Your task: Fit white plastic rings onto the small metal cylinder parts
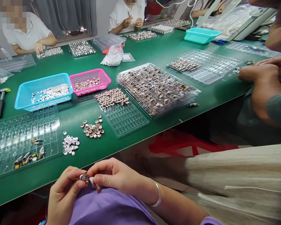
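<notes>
Over my lap, at the table's front edge, my two hands meet. My left hand (65, 191) pinches a small round earbud housing (83, 177) between thumb and index finger, its open face with a dark inside turned up. A scrap of orange shows just below it. My right hand (118, 177) grips a small pale earbud piece (92, 180) close against the housing; whether the two are joined I cannot tell. Nearest on the table lie a pile of white round caps (70, 144), a pile of beige cup-shaped shells (93, 128) and several grey earbud parts with orange bits (28, 158).
A clear tray (51, 131) lies at left, another tray (128, 120) holds beige shells, and stacked trays (154, 89) hold earbud parts. Behind are a blue basket (23, 93), a pink basket (107, 78) and a hammer (0, 104). Co-workers sit opposite and at right.
</notes>
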{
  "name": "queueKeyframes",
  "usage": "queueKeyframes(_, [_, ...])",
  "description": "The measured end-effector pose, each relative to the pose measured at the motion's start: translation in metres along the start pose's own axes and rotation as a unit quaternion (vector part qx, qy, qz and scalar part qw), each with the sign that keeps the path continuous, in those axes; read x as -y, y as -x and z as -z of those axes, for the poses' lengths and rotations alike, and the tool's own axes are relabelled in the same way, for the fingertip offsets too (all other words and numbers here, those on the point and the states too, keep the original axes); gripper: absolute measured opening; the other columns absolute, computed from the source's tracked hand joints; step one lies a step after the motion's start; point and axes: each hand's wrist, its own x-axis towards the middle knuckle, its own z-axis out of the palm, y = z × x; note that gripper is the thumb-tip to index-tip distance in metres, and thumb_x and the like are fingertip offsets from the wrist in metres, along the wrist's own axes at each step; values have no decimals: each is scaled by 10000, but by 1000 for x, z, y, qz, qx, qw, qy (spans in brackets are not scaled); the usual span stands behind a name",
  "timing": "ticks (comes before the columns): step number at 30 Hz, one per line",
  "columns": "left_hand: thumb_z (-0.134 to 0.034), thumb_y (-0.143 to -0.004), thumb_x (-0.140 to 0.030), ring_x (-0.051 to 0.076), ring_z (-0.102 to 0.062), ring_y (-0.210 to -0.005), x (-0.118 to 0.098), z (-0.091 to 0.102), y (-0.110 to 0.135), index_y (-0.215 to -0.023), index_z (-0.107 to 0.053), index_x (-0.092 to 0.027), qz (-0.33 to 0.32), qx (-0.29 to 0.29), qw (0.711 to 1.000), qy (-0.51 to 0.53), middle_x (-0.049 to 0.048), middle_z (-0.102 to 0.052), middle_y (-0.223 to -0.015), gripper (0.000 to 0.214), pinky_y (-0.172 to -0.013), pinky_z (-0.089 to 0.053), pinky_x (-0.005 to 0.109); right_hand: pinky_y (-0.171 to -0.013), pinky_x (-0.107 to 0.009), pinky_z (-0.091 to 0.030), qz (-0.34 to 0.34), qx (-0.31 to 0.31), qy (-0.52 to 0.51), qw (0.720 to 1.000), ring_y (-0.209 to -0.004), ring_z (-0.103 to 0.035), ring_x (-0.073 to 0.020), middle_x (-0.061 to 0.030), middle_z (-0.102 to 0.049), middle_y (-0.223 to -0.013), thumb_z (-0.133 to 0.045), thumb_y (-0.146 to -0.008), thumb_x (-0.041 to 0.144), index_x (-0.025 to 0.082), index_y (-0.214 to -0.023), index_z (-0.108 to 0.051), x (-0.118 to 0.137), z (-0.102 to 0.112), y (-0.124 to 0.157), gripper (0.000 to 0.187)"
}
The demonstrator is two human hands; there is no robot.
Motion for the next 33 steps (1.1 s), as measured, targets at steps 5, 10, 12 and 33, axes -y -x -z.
queueKeyframes(5, [-868, -648, -371, 132, -669, -632, -6, -10, 3, -933, -785, -254, 102, -57, 991, 72, 10, -717, -725, 320, -624, -560, 183, -667, -226, -523, 5, -14, -75, 997, -633, -663, -88, -7, -713, -752, -899, -654, 290, 131, -909, -735, -8, 1, -3, 342])
queueKeyframes(10, [-907, -572, -371, 144, -689, -622, -16, -22, 5, -845, -766, -207, 138, -95, 981, 95, 10, -722, -689, 349, -593, -568, 183, -693, -217, -539, -3, -38, -89, 995, -660, -687, -91, -21, -737, -752, -916, -625, 241, 128, -902, -739, -14, 0, -3, 348])
queueKeyframes(12, [-885, -610, -376, 143, -691, -623, -18, -24, 5, -834, -754, -205, 124, -99, 985, 69, 7, -724, -697, 312, -588, -570, 182, -704, -220, -542, -7, -44, -88, 995, -674, -687, -92, -21, -740, -765, -919, -617, 243, 131, -899, -741, -15, 1, -3, 351])
queueKeyframes(33, [-796, -721, -241, 150, -655, -712, -23, -20, 9, -753, -743, -225, 3, -69, 997, -33, 18, -685, -769, 64, -633, -539, 195, -737, -207, -564, 53, -57, -129, 989, -723, -708, -87, 12, -752, -806, -937, -581, 201, 158, -836, -709, -32, -5, -10, 345])
